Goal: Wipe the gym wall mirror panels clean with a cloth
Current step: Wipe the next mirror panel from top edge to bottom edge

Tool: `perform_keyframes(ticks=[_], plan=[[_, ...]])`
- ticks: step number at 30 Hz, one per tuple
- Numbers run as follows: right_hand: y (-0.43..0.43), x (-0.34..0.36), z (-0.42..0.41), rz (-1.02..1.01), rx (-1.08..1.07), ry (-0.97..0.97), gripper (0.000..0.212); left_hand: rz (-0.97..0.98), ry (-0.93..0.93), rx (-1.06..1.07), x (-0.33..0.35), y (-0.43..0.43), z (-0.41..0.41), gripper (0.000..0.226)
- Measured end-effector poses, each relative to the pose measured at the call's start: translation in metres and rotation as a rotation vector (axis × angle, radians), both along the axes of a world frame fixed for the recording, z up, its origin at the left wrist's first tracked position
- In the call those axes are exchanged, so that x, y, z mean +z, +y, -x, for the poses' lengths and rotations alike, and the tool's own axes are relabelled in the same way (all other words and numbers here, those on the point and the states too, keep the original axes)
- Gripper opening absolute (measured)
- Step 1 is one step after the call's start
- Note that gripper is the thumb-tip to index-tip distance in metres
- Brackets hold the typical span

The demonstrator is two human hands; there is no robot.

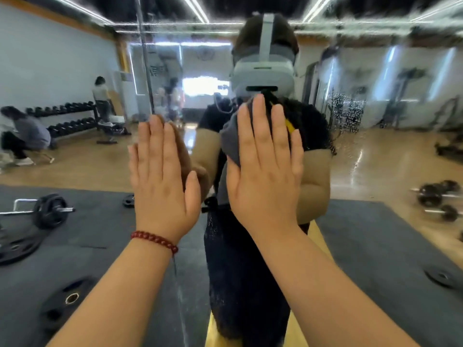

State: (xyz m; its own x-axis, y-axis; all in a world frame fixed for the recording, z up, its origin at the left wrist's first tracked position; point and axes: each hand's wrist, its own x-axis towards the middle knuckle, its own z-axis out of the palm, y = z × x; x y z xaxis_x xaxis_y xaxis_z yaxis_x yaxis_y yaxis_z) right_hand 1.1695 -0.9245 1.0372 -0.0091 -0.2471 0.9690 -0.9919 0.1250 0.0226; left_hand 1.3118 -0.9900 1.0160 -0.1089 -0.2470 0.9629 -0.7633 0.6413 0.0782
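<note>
- Mirror panel (375, 151) fills nearly the whole frame; droplets and a wet, streaked film show along the top edge and at the right of the frame, and a vertical seam to the next panel runs down just left of centre
- Wiping looks under way, with the middle of this panel being worked and the wet upper and right areas judged not yet done
- Right hand (265, 171), centre right of the frame, lies flat with straight fingers close together, pressing the cloth against the glass
- Left hand (162, 174), centre left, is also flat and straight-fingered, its palm on the bare glass beside the seam, holding nothing; it seems to serve as a brace
- Cloth (231, 139), grey, is pinned under the right palm, with a fold showing at that hand's left edge
- Next move likely calls for sweeping the cloth up and rightward into the droplets, keeping firm, even pressure
</note>
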Motion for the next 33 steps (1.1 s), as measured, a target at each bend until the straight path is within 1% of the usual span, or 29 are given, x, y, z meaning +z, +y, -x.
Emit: perform_keyframes(ticks=[3,5,7,11,13,15,17,19,20,22,25,27,29,33], plan=[[0.008,-0.053,0.013,-0.079,-0.037,0.022,0.071,-0.068,0.010,0.005,-0.018,0.012,0.012,0.071],[0.015,-0.072,0.015,-0.123,-0.043,0.006,0.073,-0.070,-0.033,-0.012,-0.034,0.020,0.022,0.071],[0.020,-0.058,0.018,-0.114,-0.030,-0.022,0.069,-0.052,-0.068,-0.053,-0.043,0.026,0.033,0.071],[0.026,0.012,0.044,0.005,-0.031,-0.128,0.063,-0.019,-0.046,-0.109,-0.030,0.035,0.056,0.069],[0.030,0.018,0.056,-0.003,-0.039,-0.105,0.063,-0.003,-0.058,-0.128,-0.026,0.037,0.065,0.068],[0.038,-0.008,0.064,-0.067,-0.061,-0.071,0.065,-0.005,-0.074,-0.122,-0.028,0.038,0.071,0.068],[0.046,-0.053,0.074,-0.131,-0.108,-0.060,0.068,-0.015,-0.072,-0.112,-0.031,0.039,0.074,0.069],[0.053,-0.086,0.083,-0.150,-0.133,-0.087,0.069,-0.031,-0.054,-0.106,-0.032,0.040,0.077,0.070],[0.055,-0.089,0.086,-0.139,-0.135,-0.104,0.070,-0.043,-0.045,-0.105,-0.031,0.042,0.079,0.070],[0.052,-0.068,0.088,-0.103,-0.122,-0.134,0.071,-0.054,-0.039,-0.113,-0.029,0.047,0.084,0.071],[0.044,0.000,0.087,0.003,-0.078,-0.142,0.067,-0.021,-0.065,-0.135,-0.023,0.056,0.099,0.071],[0.042,0.030,0.089,0.042,-0.062,-0.119,0.064,0.002,-0.063,-0.165,-0.018,0.059,0.109,0.071],[0.042,0.027,0.094,0.041,-0.044,-0.089,0.063,0.010,-0.063,-0.166,-0.016,0.059,0.115,0.072],[0.057,-0.037,0.108,-0.022,-0.080,-0.181,0.067,0.001,-0.092,-0.132,-0.022,0.055,0.115,0.068]])
